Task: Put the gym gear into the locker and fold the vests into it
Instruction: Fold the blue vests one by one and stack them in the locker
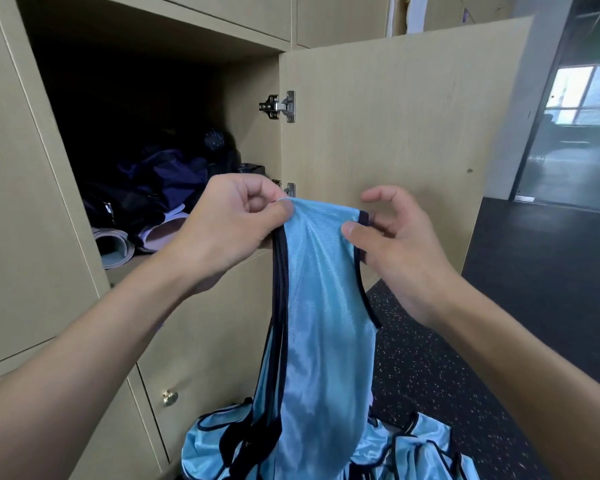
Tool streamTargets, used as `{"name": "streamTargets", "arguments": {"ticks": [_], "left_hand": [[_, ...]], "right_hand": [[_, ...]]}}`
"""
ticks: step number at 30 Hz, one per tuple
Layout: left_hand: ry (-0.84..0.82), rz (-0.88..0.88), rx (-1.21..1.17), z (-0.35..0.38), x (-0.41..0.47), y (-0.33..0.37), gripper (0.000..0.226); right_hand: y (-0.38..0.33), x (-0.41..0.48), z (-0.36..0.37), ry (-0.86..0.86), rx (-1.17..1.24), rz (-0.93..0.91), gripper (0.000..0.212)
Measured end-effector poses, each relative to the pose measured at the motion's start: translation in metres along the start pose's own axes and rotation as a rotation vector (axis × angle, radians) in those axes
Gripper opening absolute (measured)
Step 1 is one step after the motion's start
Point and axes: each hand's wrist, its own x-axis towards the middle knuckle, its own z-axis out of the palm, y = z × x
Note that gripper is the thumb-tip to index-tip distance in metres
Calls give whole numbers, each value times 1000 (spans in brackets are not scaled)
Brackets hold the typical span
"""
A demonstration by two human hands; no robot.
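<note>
The gear looks stowed: a rolled mat (113, 245) and dark clothes (160, 174) already lie on the shelf of the open locker (250, 81), its door (378, 133) swung wide to the right. The vests are the part left.

One blue vest (319, 306) hangs in front of the locker, held up by its top. The left hand (229, 223) has a narrow grip, pinching the top corner between thumb and forefinger. The right hand (406, 251) has its thumb on the front of the cloth near the dark-trimmed edge, with fingers behind it. Its grip is looser, and the forefinger is lifted clear.

The vest is not yet folded, and its lower end trails down to a pile (423, 452) of more blue vests on the floor (534, 306). I see no folded vest inside the locker, so I judge the folding barely begun.
</note>
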Motion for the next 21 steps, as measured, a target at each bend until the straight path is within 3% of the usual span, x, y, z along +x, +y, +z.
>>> {"name": "streamTargets", "arguments": {"ticks": [4, 7, 10, 12, 15, 18, 21], "left_hand": [[36, 4, -91, -3, -1, 1, 16], [132, -47, -202, 2, -3, -2, 12], [22, -228, -320, 15, -11, -17, 60], [-122, -292, -329, 24, -20, -26, 74], [-88, -302, -379, 25, -22, -28, 64], [48, -266, -392, 18, -13, -25, 59], [160, -218, -374, 12, -9, -30, 52]], "right_hand": [[5, -13, 9, -126, -57, 89, 39], [3, -10, 11, -32, -33, 45, 43], [1, -7, 10, 45, -24, 36, 51], [3, -5, 7, 75, -64, 31, 55], [7, -2, 3, 106, -84, 54, 62], [13, -5, -3, -83, -86, 153, 87], [14, -10, -2, -204, -93, 134, 91]]}}
